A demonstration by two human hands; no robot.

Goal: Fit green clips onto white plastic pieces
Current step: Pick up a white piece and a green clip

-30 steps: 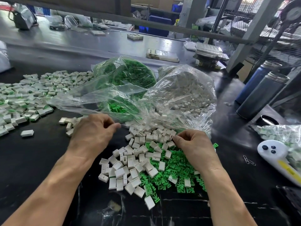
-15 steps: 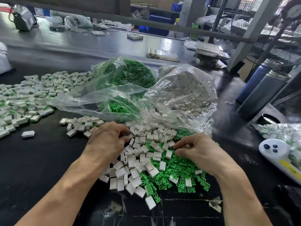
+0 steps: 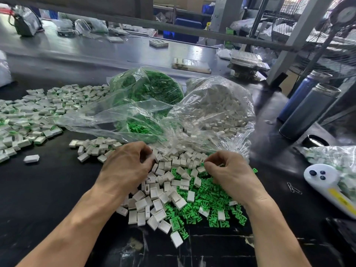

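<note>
Left hand (image 3: 126, 166) at centre of frame, fingers curled down into white plastic pieces (image 3: 163, 191); whether piece is grasped cannot be told. Right hand (image 3: 229, 170) right of centre, fingertips pinched together over green clips (image 3: 210, 205); pinched item hidden. Loose pile spilled on black table (image 3: 38, 199). Clear bags (image 3: 215, 106) behind hands. Assembled pieces (image 3: 30, 118) heaped at left.
</note>
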